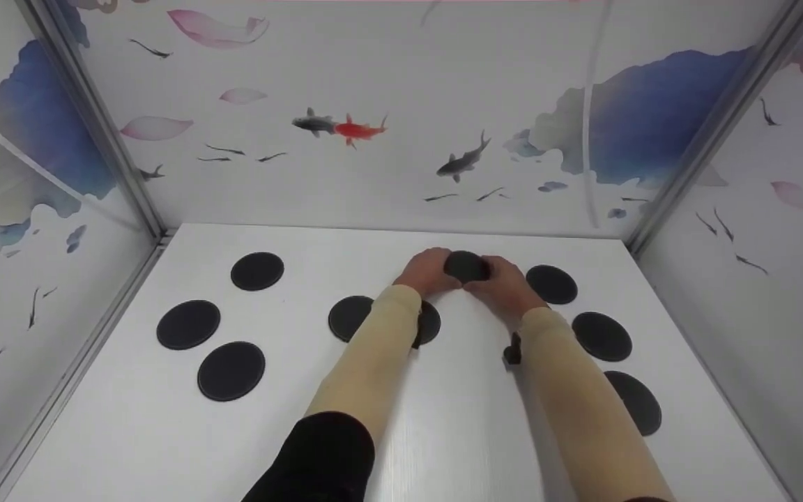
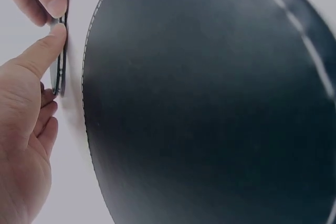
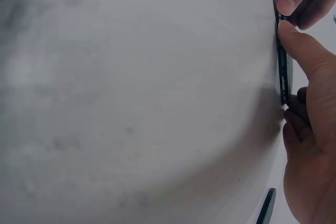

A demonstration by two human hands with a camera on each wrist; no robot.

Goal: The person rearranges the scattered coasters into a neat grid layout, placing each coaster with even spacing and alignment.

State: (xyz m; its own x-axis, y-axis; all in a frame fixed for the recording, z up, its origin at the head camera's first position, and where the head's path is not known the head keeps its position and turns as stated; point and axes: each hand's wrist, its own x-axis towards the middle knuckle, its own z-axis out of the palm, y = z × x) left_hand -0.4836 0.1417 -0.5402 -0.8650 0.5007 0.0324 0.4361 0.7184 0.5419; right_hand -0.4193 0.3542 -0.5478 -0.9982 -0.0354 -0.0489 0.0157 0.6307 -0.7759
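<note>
Near the far edge of the white table, both hands hold a round black coaster (image 1: 466,265) between them. My left hand (image 1: 431,272) grips its left side, and my right hand (image 1: 506,287) grips the right side. In the left wrist view the coaster (image 2: 61,59) appears edge-on, with both thumbs on its near face and fingertips at its edge. The right wrist view also shows the coaster (image 3: 283,61) edge-on; whether it is one layer or two, I cannot tell. A stitched black coaster (image 2: 205,108) fills much of the left wrist view.
Black coasters lie flat on the white table (image 1: 457,418): three at left, including one coaster (image 1: 231,371); two around the left forearm, including one coaster (image 1: 350,318); three at right, including one coaster (image 1: 602,336). Printed panels, including the back wall (image 1: 373,181), enclose the table.
</note>
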